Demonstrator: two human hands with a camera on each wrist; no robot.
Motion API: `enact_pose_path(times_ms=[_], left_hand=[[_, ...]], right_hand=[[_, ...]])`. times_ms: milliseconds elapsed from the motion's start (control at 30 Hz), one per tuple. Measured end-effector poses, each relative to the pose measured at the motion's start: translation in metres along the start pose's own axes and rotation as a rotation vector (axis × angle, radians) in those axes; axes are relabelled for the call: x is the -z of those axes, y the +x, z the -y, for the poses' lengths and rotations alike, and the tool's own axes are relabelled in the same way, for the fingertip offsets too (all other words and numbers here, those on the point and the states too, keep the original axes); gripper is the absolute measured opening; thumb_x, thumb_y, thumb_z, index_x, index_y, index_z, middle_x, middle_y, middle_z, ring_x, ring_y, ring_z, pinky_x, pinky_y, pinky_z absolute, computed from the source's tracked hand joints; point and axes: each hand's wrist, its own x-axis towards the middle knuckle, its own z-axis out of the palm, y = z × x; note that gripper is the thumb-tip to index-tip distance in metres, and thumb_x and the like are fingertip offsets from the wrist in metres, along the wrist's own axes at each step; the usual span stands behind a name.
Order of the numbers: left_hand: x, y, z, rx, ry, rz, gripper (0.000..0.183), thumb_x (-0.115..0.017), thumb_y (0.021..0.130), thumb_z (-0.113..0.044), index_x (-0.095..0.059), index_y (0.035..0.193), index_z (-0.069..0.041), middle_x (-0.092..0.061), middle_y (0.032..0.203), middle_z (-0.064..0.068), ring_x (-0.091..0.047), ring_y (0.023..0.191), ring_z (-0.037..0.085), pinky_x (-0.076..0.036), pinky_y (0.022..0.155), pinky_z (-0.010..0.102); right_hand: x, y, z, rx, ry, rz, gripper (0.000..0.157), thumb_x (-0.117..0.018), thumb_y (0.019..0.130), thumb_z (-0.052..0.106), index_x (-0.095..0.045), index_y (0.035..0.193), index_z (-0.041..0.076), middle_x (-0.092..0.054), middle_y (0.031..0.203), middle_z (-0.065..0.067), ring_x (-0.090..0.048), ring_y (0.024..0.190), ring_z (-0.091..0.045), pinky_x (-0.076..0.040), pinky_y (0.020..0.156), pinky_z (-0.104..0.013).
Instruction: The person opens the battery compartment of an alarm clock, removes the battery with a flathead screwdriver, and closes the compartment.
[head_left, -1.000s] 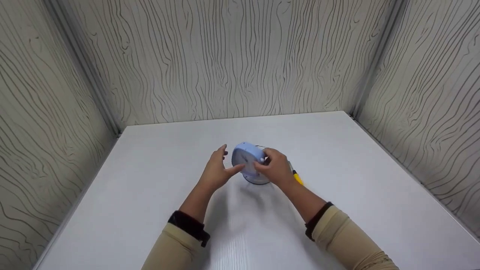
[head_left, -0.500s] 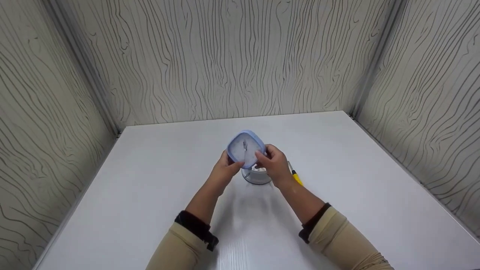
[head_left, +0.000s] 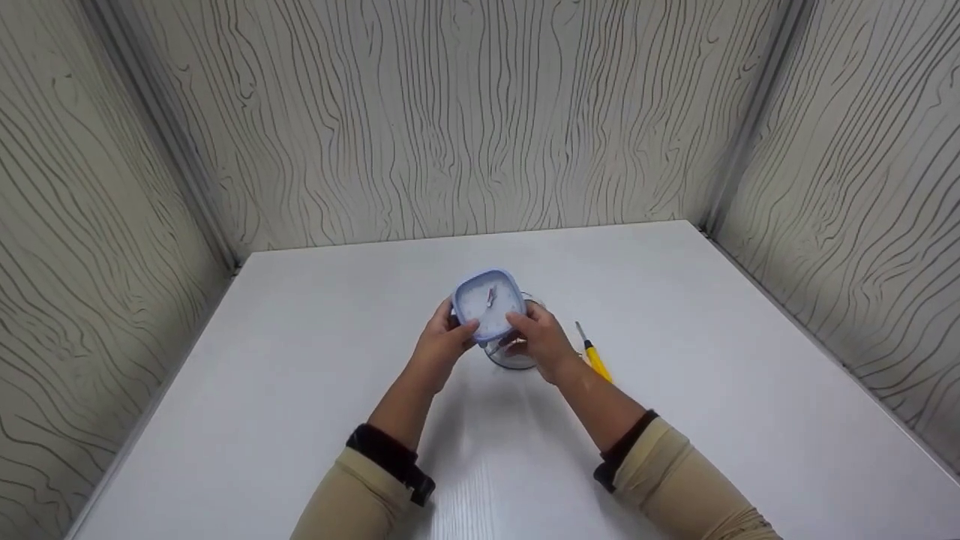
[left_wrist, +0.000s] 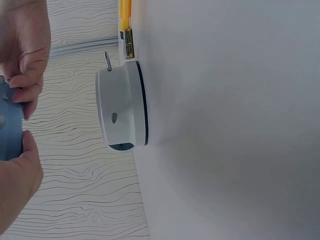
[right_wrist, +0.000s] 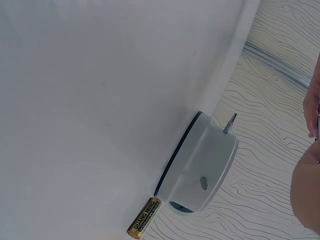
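Observation:
A light blue rounded-square clock (head_left: 472, 302) is held up with its pale dial and hands towards the head camera. My left hand (head_left: 437, 351) grips its lower left side, thumb at the front. At its lower right side, my right hand (head_left: 553, 349) holds it the same way, thumb on the front edge. In the left wrist view both hands are on the clock's blue body (left_wrist: 11, 127). Below and behind it, a round white-grey object (left_wrist: 119, 107) lies on the table, with a dark rim at its base and short metal pegs. The clock and hands partly hide it in the head view.
A yellow-handled screwdriver (head_left: 596, 364) lies just right of my right wrist. A gold and black battery (right_wrist: 145, 218) lies beside the round object on the white table (head_left: 300, 390). Wood-patterned panels (head_left: 480, 120) enclose the back and sides.
My left hand, open beside the clock one second ago, now grips it too. The clock has turned to face the head camera, then come down slightly and tilted. More of the screwdriver shows.

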Motion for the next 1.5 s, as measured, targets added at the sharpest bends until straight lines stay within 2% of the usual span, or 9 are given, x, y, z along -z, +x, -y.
enact_pose_path(times_ms=[300, 567, 733, 800, 1000, 1100, 1233, 1333, 1500], left_hand=[[0.01, 0.005, 0.001, 0.063, 0.05, -0.115, 0.078, -0.06, 0.088, -0.014, -0.01, 0.147, -0.015, -0.047, 0.128, 0.02, -0.061, 0.097, 0.02, -0.047, 0.089, 0.03], [0.026, 0.014, -0.003, 0.159, 0.117, -0.198, 0.083, -0.062, 0.087, -0.016, -0.006, 0.148, -0.02, -0.047, 0.129, 0.017, -0.061, 0.096, 0.017, -0.047, 0.089, 0.03], [0.038, 0.018, 0.0, 0.201, 0.134, -0.19, 0.085, -0.062, 0.087, -0.016, -0.002, 0.148, -0.018, -0.031, 0.143, 0.019, -0.061, 0.097, 0.019, -0.049, 0.085, 0.028], [0.043, 0.019, 0.003, 0.215, 0.142, -0.193, 0.087, -0.062, 0.087, -0.015, 0.0, 0.148, -0.016, -0.022, 0.147, 0.02, -0.06, 0.1, 0.022, -0.049, 0.085, 0.029], [0.058, 0.025, 0.016, 0.262, 0.146, -0.207, 0.089, -0.059, 0.088, -0.011, 0.008, 0.147, -0.013, -0.012, 0.149, 0.023, -0.054, 0.109, 0.027, -0.048, 0.087, 0.031], [0.061, 0.028, 0.021, 0.277, 0.166, -0.21, 0.084, -0.054, 0.09, -0.01, 0.006, 0.147, -0.015, -0.012, 0.15, 0.021, -0.052, 0.106, 0.025, -0.049, 0.084, 0.03], [0.065, 0.031, 0.026, 0.245, 0.198, -0.198, 0.074, -0.049, 0.09, -0.007, -0.004, 0.148, -0.017, -0.023, 0.146, 0.018, -0.05, 0.099, 0.025, -0.048, 0.079, 0.031], [0.067, 0.034, 0.028, 0.222, 0.226, -0.177, 0.069, -0.047, 0.089, -0.006, -0.01, 0.147, -0.015, -0.025, 0.146, 0.017, -0.047, 0.105, 0.027, -0.047, 0.08, 0.033], [0.066, 0.038, 0.03, 0.266, 0.327, -0.191, 0.078, -0.051, 0.082, -0.004, -0.01, 0.148, -0.012, -0.018, 0.15, 0.017, -0.039, 0.119, 0.029, -0.046, 0.088, 0.036]], right_hand=[[-0.009, 0.011, -0.002, -0.072, -0.025, -0.008, 0.04, -0.05, 0.09, 0.028, -0.049, 0.117, 0.0, -0.057, 0.081, -0.007, -0.056, 0.071, -0.019, -0.049, 0.059, -0.028], [-0.022, 0.027, -0.009, -0.024, -0.057, -0.023, 0.038, -0.055, 0.09, 0.022, -0.048, 0.121, 0.001, -0.056, 0.092, -0.011, -0.056, 0.078, -0.021, -0.05, 0.065, -0.028], [-0.033, 0.033, -0.013, -0.07, -0.124, -0.026, 0.048, -0.053, 0.092, 0.024, -0.038, 0.134, 0.007, -0.056, 0.103, -0.012, -0.055, 0.08, -0.024, -0.05, 0.065, -0.029], [-0.037, 0.036, -0.015, -0.111, -0.155, -0.005, 0.051, -0.051, 0.093, 0.025, -0.033, 0.138, 0.01, -0.054, 0.108, -0.013, -0.055, 0.082, -0.024, -0.05, 0.066, -0.03], [-0.048, 0.043, -0.026, -0.227, -0.221, 0.066, 0.055, -0.046, 0.095, 0.021, -0.022, 0.143, 0.011, -0.052, 0.113, -0.02, -0.06, 0.081, -0.026, -0.052, 0.066, -0.034], [-0.054, 0.045, -0.032, -0.262, -0.245, 0.068, 0.053, -0.044, 0.096, 0.018, -0.021, 0.143, 0.011, -0.052, 0.112, -0.021, -0.061, 0.074, -0.025, -0.052, 0.062, -0.033], [-0.064, 0.05, -0.037, -0.29, -0.236, 0.051, 0.051, -0.044, 0.095, 0.015, -0.023, 0.141, 0.009, -0.05, 0.111, -0.02, -0.057, 0.068, -0.024, -0.051, 0.054, -0.03], [-0.068, 0.054, -0.04, -0.319, -0.226, 0.037, 0.051, -0.044, 0.094, 0.015, -0.024, 0.141, 0.009, -0.049, 0.111, -0.02, -0.055, 0.067, -0.024, -0.051, 0.053, -0.029], [-0.068, 0.06, -0.044, -0.366, -0.221, 0.032, 0.053, -0.044, 0.093, 0.012, -0.021, 0.142, 0.009, -0.047, 0.116, -0.021, -0.056, 0.073, -0.027, -0.053, 0.061, -0.036]])
